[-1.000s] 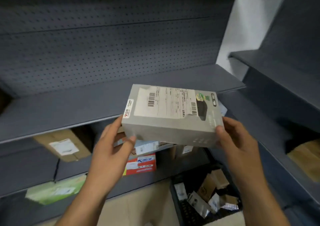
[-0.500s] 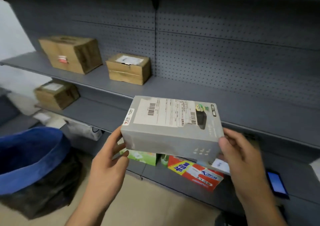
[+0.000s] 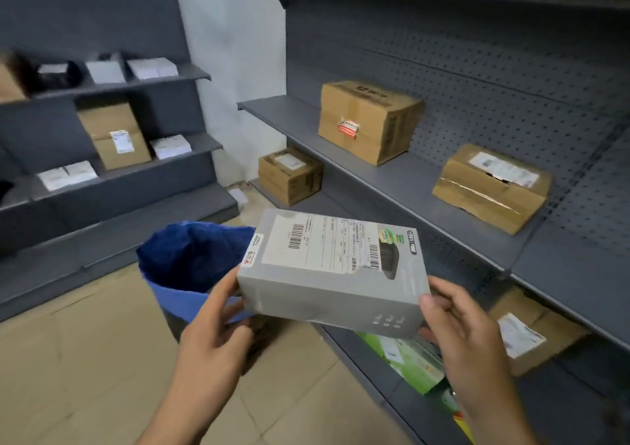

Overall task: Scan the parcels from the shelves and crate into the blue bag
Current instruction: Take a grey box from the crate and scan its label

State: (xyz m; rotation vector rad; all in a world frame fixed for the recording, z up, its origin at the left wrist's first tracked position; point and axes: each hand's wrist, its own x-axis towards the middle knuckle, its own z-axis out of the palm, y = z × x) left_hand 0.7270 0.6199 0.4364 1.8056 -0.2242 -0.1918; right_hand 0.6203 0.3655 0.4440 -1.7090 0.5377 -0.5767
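Observation:
I hold a grey box parcel (image 3: 332, 272) flat at chest height, its white shipping label with barcodes facing up. My left hand (image 3: 218, 322) grips its left end, thumb on the near side. My right hand (image 3: 460, 328) grips its right end, thumb on the near corner. The blue bag (image 3: 191, 264) stands open on the floor just beyond and left of the parcel, partly hidden by the box and my left hand. Brown cardboard parcels (image 3: 368, 121) (image 3: 491, 187) sit on the grey shelf (image 3: 402, 179) to the right.
A smaller carton (image 3: 289, 175) sits on a lower shelf at the back. A green box (image 3: 405, 359) and a labelled carton (image 3: 531, 335) lie low on the right. The left shelving (image 3: 112, 168) holds a carton and several white packets. Tan floor (image 3: 68, 359) lies before me.
My view has swung left: the crate is gone from sight, and the blue bag now sits right behind the parcel. Both hands keep the same hold on the box.

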